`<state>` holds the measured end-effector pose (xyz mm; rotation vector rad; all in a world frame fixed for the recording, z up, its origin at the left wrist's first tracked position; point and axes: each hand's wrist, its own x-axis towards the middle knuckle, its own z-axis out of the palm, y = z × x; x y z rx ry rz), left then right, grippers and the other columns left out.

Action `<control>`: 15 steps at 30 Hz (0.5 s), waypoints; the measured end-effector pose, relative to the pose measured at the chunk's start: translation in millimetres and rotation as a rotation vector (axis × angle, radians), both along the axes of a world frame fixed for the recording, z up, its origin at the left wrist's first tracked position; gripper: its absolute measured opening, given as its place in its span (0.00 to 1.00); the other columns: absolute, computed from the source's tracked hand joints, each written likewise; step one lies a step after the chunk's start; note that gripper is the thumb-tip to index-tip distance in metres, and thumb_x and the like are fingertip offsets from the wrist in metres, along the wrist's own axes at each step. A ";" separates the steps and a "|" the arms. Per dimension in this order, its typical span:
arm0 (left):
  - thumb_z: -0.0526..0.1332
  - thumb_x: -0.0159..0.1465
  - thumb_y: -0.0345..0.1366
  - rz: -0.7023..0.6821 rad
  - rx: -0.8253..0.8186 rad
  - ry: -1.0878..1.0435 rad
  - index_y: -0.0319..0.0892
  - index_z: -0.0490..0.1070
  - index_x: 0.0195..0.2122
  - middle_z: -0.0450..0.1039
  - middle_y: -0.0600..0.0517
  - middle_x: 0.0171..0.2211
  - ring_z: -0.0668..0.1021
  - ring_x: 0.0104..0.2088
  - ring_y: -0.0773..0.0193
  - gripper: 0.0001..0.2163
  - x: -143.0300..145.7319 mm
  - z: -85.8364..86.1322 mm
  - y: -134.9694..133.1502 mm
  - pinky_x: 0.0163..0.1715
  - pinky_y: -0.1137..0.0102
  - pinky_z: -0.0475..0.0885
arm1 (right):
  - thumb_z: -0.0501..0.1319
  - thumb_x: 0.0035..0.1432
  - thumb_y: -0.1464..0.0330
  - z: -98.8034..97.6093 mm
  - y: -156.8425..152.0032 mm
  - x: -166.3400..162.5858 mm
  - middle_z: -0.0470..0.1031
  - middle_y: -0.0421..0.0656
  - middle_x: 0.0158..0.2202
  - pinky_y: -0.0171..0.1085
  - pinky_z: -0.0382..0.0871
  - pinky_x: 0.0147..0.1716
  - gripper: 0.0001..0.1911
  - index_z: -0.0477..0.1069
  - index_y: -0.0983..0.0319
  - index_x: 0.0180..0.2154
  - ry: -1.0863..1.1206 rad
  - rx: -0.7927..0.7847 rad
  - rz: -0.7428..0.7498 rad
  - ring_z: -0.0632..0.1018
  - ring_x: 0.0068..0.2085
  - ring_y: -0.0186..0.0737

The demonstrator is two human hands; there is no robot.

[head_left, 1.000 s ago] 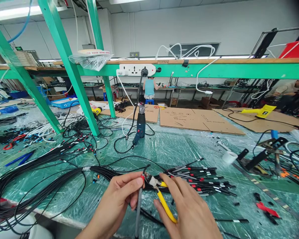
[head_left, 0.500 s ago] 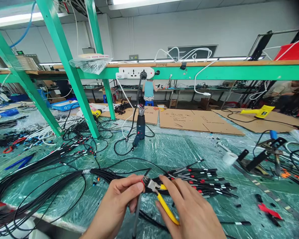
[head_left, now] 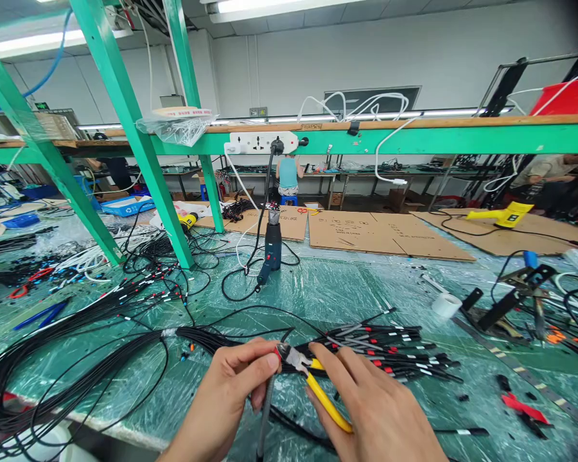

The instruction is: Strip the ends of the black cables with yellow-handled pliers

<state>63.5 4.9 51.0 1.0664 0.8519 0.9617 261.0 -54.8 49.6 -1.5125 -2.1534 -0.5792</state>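
Between thumb and fingers, my left hand (head_left: 241,378) pinches a dark cable (head_left: 265,417) near a red piece at its end. In my right hand (head_left: 366,398) is a pair of yellow-handled cutting pliers (head_left: 327,404), fingers wrapped round the grips. The metal jaws meet the cable end just beside my left fingertips; whether they bite into it I cannot tell. Behind both hands lies a bundle of black cables (head_left: 395,346) with red and white marks at the ends. Its long coils (head_left: 77,359) run off to the left.
A heat gun (head_left: 272,247) stands upright on the plastic-covered bench (head_left: 327,289). Flat cardboard sheets (head_left: 356,234) lie behind it, with a yellow heat gun (head_left: 505,215) at right. A tape roll (head_left: 446,305), a metal fixture (head_left: 510,301) and green shelf posts (head_left: 144,154) surround the area.
My hands keep nearly the same pose, with the pliers still at the cable end. The pliers and right hand have shifted very slightly right and down.
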 end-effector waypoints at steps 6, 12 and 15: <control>0.72 0.54 0.41 0.015 -0.037 0.003 0.40 0.84 0.36 0.64 0.58 0.15 0.59 0.16 0.76 0.12 2.6 0.4 1.6 0.19 0.74 0.51 | 0.55 0.59 0.67 1.2 -0.2 5.0 0.78 0.49 0.39 0.43 0.77 0.23 0.22 0.67 0.61 0.55 0.058 -0.071 -0.007 0.81 0.29 0.47; 0.72 0.54 0.40 0.017 -0.089 -0.026 0.38 0.84 0.37 0.63 0.59 0.13 0.58 0.16 0.76 0.13 4.5 3.8 2.4 0.18 0.76 0.53 | 0.55 0.66 0.63 9.2 0.2 8.9 0.77 0.45 0.46 0.35 0.77 0.38 0.18 0.61 0.56 0.57 0.508 -0.118 0.051 0.81 0.43 0.41; 0.73 0.52 0.40 0.023 -0.124 -0.065 0.39 0.84 0.36 0.66 0.58 0.15 0.58 0.15 0.76 0.13 6.6 5.5 2.3 0.17 0.76 0.54 | 0.54 0.67 0.64 6.2 0.9 7.6 0.77 0.44 0.48 0.34 0.75 0.44 0.16 0.61 0.55 0.56 0.665 -0.259 0.064 0.79 0.47 0.39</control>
